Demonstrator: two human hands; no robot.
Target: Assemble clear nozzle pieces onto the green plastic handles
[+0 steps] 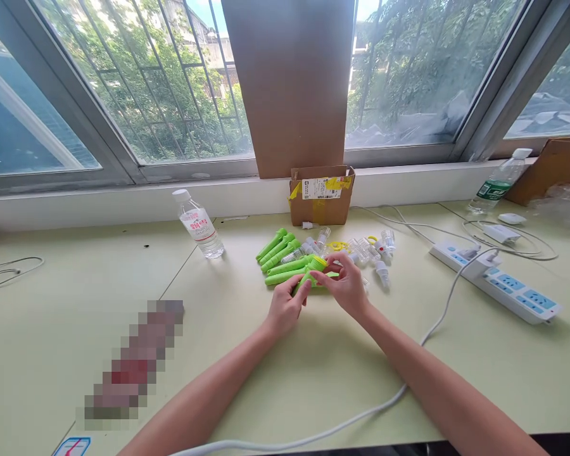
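My left hand [285, 305] is closed around the shaft of a bright green plastic handle [306, 277], which tilts up to the right. A yellow ring [318, 262] sits at the wide head of that handle. The fingers of my right hand [349, 290] pinch at this ring, partly covering it. Several more green handles [278, 248] lie just beyond my hands, to the left. Clear plastic bottles with white caps [382, 273] are scattered behind and right of my right hand. Among them lie loose yellow rings [337, 245].
A small cardboard box [319, 212] stands against the sill. Water bottles stand at left [200, 226] and far right [498, 183]. A white power strip [496, 282] lies at right; its cable [439, 320] runs beneath my right forearm. A blurred-out object [137, 361] lies at left.
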